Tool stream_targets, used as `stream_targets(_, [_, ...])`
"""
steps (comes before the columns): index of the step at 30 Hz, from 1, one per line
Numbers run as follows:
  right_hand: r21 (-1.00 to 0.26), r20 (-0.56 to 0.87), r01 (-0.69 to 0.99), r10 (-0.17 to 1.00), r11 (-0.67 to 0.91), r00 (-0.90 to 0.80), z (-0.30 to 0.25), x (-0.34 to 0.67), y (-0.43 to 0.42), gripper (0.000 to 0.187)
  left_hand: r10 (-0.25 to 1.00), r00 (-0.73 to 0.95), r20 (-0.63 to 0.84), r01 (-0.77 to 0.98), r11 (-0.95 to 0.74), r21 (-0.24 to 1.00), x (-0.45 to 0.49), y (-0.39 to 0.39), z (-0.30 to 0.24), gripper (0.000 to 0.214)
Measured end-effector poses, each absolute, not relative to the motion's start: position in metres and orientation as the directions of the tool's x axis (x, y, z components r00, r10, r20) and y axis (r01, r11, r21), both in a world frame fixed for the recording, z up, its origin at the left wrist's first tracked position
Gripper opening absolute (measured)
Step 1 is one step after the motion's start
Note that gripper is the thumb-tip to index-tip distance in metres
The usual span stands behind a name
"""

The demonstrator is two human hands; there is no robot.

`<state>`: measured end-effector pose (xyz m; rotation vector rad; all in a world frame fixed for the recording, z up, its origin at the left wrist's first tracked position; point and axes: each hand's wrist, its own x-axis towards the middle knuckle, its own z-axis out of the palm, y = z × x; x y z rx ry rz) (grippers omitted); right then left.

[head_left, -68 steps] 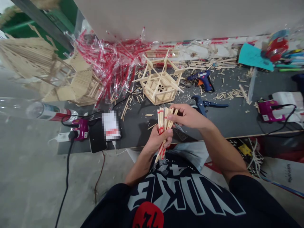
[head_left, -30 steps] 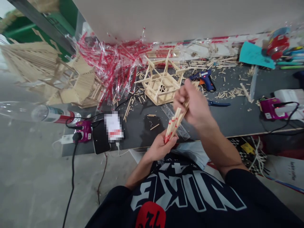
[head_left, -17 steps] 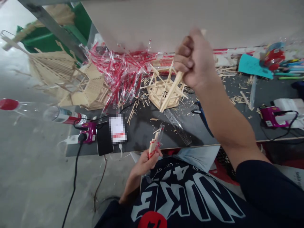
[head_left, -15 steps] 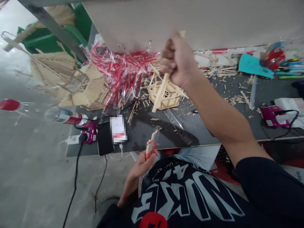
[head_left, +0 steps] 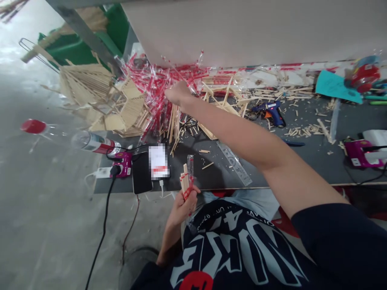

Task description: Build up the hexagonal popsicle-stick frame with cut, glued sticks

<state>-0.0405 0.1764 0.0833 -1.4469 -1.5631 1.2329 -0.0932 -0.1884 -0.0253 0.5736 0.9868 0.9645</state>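
Note:
My left hand [head_left: 185, 204] is closed around a bundle of wooden chopsticks [head_left: 184, 183] in clear wrappers with red print, close to my body at the table edge. My right hand [head_left: 179, 93] reaches over to the heap of red-and-clear plastic wrappers [head_left: 157, 80]. Its fingers look closed, partly hidden by the back of the hand. Bare chopsticks [head_left: 174, 123] stick out from under it toward me. Partly behind my right forearm is a small framework of glued sticks [head_left: 225, 105].
A large stick model [head_left: 121, 108] stands at the left, beside plastic bottles [head_left: 93, 143]. A black phone [head_left: 141, 173], a purple power adapter [head_left: 122, 164] and cables lie near the front edge. A clear ruler [head_left: 234, 161], a blue glue gun [head_left: 272, 112] and stick scraps are on the table.
My right hand has moved left and down with the chopsticks, from above the small framework to the wrapper heap. The glue gun now shows. My left hand keeps its bundle.

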Motion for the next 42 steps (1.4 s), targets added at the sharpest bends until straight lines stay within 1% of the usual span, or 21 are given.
stream_targets(1, [-0.891,-0.108,0.454,0.984,-0.032,-0.143,0.089,-0.033,0.175,0.037,0.874,0.200,-0.444,-0.406,0.486,0.774,-0.095,-0.187,-0.023,0.053])
stream_targets(2, [-0.855,-0.099,0.518,0.988,-0.023,-0.120,0.096,-0.026,0.174,0.045,0.870,0.197,-0.452,-0.404,0.492,0.771,-0.096,-0.185,-0.021,0.053])
stream_targets(3, [-0.825,-0.074,0.565,0.990,0.007,-0.120,0.103,-0.017,0.171,0.048,0.868,0.205,-0.452,-0.404,0.496,0.769,-0.096,-0.182,-0.019,0.054])
stream_targets(5, [-0.788,0.031,0.596,0.977,0.154,-0.211,0.118,0.001,0.159,0.043,0.871,0.229,-0.436,-0.412,0.492,0.767,-0.095,-0.174,-0.014,0.055])
stream_targets(7, [-0.772,0.134,0.547,0.924,0.324,-0.359,0.134,0.023,0.137,0.032,0.876,0.241,-0.418,-0.425,0.482,0.766,-0.091,-0.165,-0.009,0.056])
stream_targets(9, [-0.790,0.157,0.456,0.854,0.410,-0.495,0.147,0.050,0.103,0.019,0.883,0.257,-0.391,-0.444,0.468,0.764,-0.086,-0.155,-0.005,0.056])
stream_targets(11, [-0.816,0.135,0.381,0.785,0.434,-0.605,0.153,0.078,0.065,0.016,0.887,0.304,-0.349,-0.469,0.458,0.755,-0.080,-0.147,-0.002,0.054])
stream_targets(13, [-0.840,0.105,0.343,0.745,0.422,-0.659,0.151,0.103,0.031,0.018,0.876,0.375,-0.302,-0.485,0.463,0.742,-0.074,-0.139,0.000,0.053])
stream_targets(15, [-0.864,0.074,0.325,0.737,0.384,-0.672,0.141,0.121,0.005,0.020,0.854,0.442,-0.276,-0.479,0.484,0.732,-0.066,-0.132,0.002,0.053])
stream_targets(17, [-0.899,0.044,0.309,0.765,0.311,-0.642,0.127,0.133,-0.009,0.020,0.832,0.480,-0.278,-0.454,0.507,0.733,-0.058,-0.126,0.005,0.054])
stream_targets(19, [-0.945,0.009,0.262,0.815,0.196,-0.579,0.115,0.141,-0.017,0.016,0.816,0.501,-0.289,-0.416,0.520,0.746,-0.050,-0.120,0.009,0.056])
stream_targets(21, [-0.983,-0.035,0.173,0.858,0.064,-0.512,0.106,0.146,-0.023,0.014,0.800,0.518,-0.302,-0.366,0.527,0.767,-0.042,-0.116,0.014,0.059])
stream_targets(23, [-0.997,-0.073,0.069,0.882,-0.046,-0.466,0.100,0.151,-0.028,0.018,0.790,0.524,-0.317,-0.311,0.524,0.793,-0.036,-0.113,0.018,0.062])
stream_targets(25, [-0.993,-0.095,-0.014,0.891,-0.113,-0.444,0.096,0.155,-0.033,0.020,0.784,0.520,-0.339,-0.257,0.522,0.813,-0.032,-0.111,0.020,0.064])
stream_targets(28, [-0.984,-0.089,-0.106,0.903,-0.146,-0.419,0.092,0.162,-0.040,0.021,0.773,0.523,-0.359,-0.197,0.520,0.832,-0.029,-0.111,0.020,0.066])
stream_targets(31, [-0.985,-0.060,-0.132,0.934,-0.113,-0.351,0.091,0.168,-0.043,0.021,0.757,0.541,-0.368,-0.124,0.504,0.855,-0.027,-0.111,0.020,0.066])
stream_targets(34, [-0.997,-0.038,-0.047,0.958,-0.053,-0.286,0.096,0.175,-0.043,0.017,0.754,0.551,-0.358,-0.074,0.471,0.879,-0.027,-0.111,0.020,0.066])
stream_targets(37, [-1.000,-0.011,0.015,0.975,-0.008,-0.220,0.110,0.187,-0.036,0.021,0.752,0.564,-0.342,-0.032,0.434,0.900,-0.036,-0.114,0.019,0.060])
stream_targets(39, [-0.996,0.092,-0.004,0.988,0.093,-0.125,0.125,0.198,-0.022,0.024,0.728,0.583,-0.360,0.040,0.417,0.908,-0.048,-0.119,0.016,0.055])
stream_targets(40, [-0.985,0.175,-0.018,0.983,0.174,-0.060,0.133,0.203,-0.011,0.025,0.721,0.583,-0.374,0.070,0.414,0.907,-0.056,-0.122,0.014,0.055])
stream_targets(42, [-0.949,0.313,-0.023,0.950,0.313,0.025,0.148,0.206,0.019,0.028,0.712,0.567,-0.414,0.096,0.442,0.892,-0.072,-0.133,0.007,0.058])
